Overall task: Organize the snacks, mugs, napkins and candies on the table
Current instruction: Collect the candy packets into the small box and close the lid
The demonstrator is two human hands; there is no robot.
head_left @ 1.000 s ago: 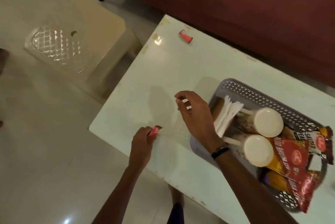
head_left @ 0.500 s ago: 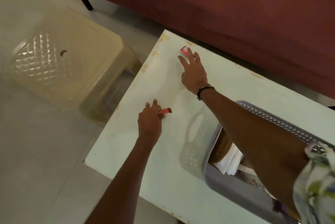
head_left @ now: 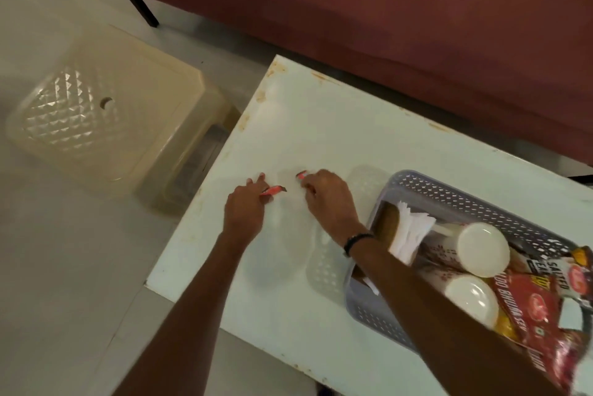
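White glossy table (head_left: 321, 126) runs centre to lower right of frame; dark red sofa (head_left: 385, 26) along the top, beige plastic stool (head_left: 106, 116) at left. Grey perforated plastic basket (head_left: 475, 193) at right holds two white mugs (head_left: 483, 249) lying on their sides, red snack packets (head_left: 529, 309), white paper napkins (head_left: 414, 232).

Left hand (head_left: 244, 213), mid-frame, pinches a small red wrapped candy (head_left: 272, 192). Right hand (head_left: 327, 200), just beside, fingers curled over a second red candy (head_left: 301, 175), only its tip showing.

Risks: slick small wrappers could slip from a light pinch and skid off the near table edge. The right forearm crosses the basket rim, so swinging back could knock napkins or mugs. Snack packets overhang the basket's right side and may slide out if it is jolted.
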